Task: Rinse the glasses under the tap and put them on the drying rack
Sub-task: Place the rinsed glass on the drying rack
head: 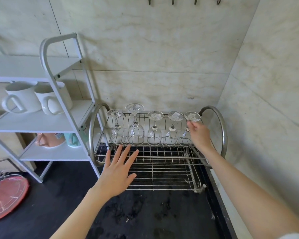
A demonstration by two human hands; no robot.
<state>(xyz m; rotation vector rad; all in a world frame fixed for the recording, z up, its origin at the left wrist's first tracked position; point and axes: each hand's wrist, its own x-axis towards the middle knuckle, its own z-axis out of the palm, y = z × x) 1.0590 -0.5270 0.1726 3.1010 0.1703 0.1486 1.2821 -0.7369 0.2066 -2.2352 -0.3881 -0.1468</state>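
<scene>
A metal wire drying rack [159, 169] stands on the dark counter against the tiled wall. Several stemmed glasses stand upside down in a row on its upper tier, feet up. The tallest one [134, 121] is second from the left. My right hand [198, 135] pinches the stem of the rightmost glass [192, 116], just under its foot. My left hand [116, 171] hovers flat with spread fingers over the left part of the lower tier, holding nothing.
A white shelf unit [59, 94] at the left holds two white mugs [36, 99] and, lower down, a pink cup and a green one. A red round tray [5, 197] with glassware lies at the far left. The wet black counter [145, 213] spreads in front.
</scene>
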